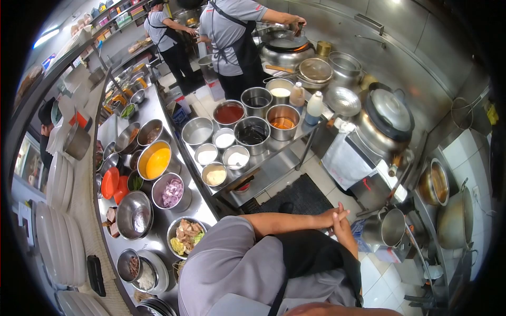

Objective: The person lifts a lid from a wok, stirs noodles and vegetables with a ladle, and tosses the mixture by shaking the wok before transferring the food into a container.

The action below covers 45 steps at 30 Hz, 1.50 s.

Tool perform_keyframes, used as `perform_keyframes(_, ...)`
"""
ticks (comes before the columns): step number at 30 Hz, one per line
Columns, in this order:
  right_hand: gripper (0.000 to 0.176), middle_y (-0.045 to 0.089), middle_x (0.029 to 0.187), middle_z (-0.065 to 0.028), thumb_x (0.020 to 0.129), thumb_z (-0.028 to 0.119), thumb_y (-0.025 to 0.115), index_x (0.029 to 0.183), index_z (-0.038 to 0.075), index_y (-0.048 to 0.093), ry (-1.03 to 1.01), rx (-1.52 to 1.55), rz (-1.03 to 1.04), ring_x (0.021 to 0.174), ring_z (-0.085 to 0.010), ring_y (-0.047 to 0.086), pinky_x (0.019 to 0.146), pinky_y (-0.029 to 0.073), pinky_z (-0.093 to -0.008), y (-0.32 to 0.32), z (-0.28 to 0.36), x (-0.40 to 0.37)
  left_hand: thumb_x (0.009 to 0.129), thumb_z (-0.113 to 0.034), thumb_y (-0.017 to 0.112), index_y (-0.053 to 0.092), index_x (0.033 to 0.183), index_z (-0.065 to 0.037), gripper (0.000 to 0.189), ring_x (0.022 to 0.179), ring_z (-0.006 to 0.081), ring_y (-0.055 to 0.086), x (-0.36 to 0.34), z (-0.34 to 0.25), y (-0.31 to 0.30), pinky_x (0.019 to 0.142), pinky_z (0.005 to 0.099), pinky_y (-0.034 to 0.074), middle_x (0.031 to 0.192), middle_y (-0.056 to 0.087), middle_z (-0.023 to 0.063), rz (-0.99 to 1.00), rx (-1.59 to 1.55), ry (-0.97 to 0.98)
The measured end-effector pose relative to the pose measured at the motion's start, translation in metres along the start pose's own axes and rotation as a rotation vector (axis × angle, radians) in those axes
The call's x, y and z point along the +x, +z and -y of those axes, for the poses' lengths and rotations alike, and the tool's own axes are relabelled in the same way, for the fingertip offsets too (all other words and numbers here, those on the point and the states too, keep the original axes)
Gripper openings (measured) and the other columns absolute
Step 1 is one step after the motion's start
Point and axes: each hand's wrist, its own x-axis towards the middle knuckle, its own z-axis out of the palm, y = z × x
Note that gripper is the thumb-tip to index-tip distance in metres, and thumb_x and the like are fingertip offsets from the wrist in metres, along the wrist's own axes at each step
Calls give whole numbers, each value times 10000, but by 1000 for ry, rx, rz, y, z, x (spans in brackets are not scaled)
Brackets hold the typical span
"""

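My left hand (pixel 325 217) and my right hand (pixel 343 225) are clasped together in front of my black apron (pixel 311 253), fingers folded against each other. No tool shows in either one. Beyond them a black floor mat (pixel 303 203) lies on the tiles. The cloth-covered front of a wok stove (pixel 345 160) stands further off. Right of my hands is an empty-looking metal pot (pixel 392 227). Behind my left shoulder, a bowl of meat pieces and greens (pixel 187 235) sits on the steel counter (pixel 203 203).
A steel cart holds several pots of sauces and powders, including a red sauce pot (pixel 229 112), plus squeeze bottles (pixel 314 105). On the counter are a yellow liquid pot (pixel 157 160) and chopped onions (pixel 171 193). A co-worker (pixel 232 47) works at a wok (pixel 287 45); another person (pixel 166 42) stands behind.
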Motion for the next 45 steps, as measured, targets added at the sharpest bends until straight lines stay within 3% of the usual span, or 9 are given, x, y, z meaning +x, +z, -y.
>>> perform_keyframes(3, 777, 569, 995, -171, 927, 500, 428, 1414, -57, 192, 68, 20, 23, 784, -224, 589, 700, 475, -302, -2, 12, -2, 914, -526, 387, 563, 800, -6, 561, 514, 200, 568, 0, 0, -1, 491, 302, 457, 640, 580, 92, 17, 1, 4)
perform_keyframes(7, 704, 461, 1245, -268, 940, 432, 433, 1400, -62, 232, -45, -154, 2, 1164, -338, 465, 980, 354, -360, -9, -29, 10, 895, -489, 428, 576, 847, -29, 486, 687, 203, 587, 25, 27, -4, 635, 320, 463, 747, 601, 96, 18, -16, 74)
perform_keyframes(10, 655, 375, 1349, -290, 951, 383, 426, 1392, -68, 248, -66, -162, 15, 1287, -366, 352, 1067, 260, -372, -12, -18, 3, 881, -459, 451, 576, 870, -47, 431, 774, 197, 571, 33, 34, -3, 706, 332, 445, 814, 598, 93, 24, -34, 107)
perform_keyframes(11, 645, 372, 1354, -287, 954, 371, 422, 1391, -70, 247, -64, -174, 9, 1283, -367, 359, 1065, 265, -371, -12, -20, 1, 877, -450, 458, 575, 876, -53, 414, 794, 194, 563, 33, 32, -2, 724, 337, 438, 832, 594, 91, 34, -38, 115)
perform_keyframes(16, 620, 542, 1084, -147, 965, 362, 427, 1443, 32, 210, -343, -312, -133, 738, -147, 522, 626, 447, -268, -8, -56, 11, 885, -429, 455, 548, 839, -60, 383, 785, 167, 520, 23, 23, -2, 721, 329, 413, 789, 548, 64, 37, 9, 95)
perform_keyframes(20, 627, 489, 1212, -183, 973, 355, 418, 1446, 16, 184, -241, -247, -59, 983, -209, 530, 848, 425, -294, -12, -52, 9, 894, -418, 447, 526, 812, -63, 372, 763, 160, 502, 22, 21, 0, 707, 329, 406, 763, 523, 53, 21, 8, 143)
perform_keyframes(24, 637, 311, 1407, -283, 960, 332, 412, 1395, -86, 208, -157, -94, -1, 1326, -361, 305, 1087, 235, -367, -10, -29, 2, 909, -413, 433, 513, 802, -66, 372, 752, 161, 501, 16, 14, 1, 699, 322, 407, 761, 518, 51, 29, 45, 135)
perform_keyframes(28, 635, 477, 1240, -201, 979, 357, 402, 1454, 20, 150, -258, -198, -37, 1143, -248, 477, 976, 363, -321, -11, -52, 8, 922, -418, 420, 513, 800, -60, 390, 740, 161, 513, 13, 13, 2, 684, 315, 411, 753, 529, 52, 28, 60, 139)
perform_keyframes(45, 639, 387, 1363, -234, 965, 361, 409, 1434, -17, 197, -265, -207, -64, 1260, -302, 396, 1038, 304, -342, -12, -44, 2, 940, -435, 401, 518, 828, -40, 427, 732, 178, 510, 13, 15, 8, 684, 330, 411, 745, 528, 71, -39, 172, 244)
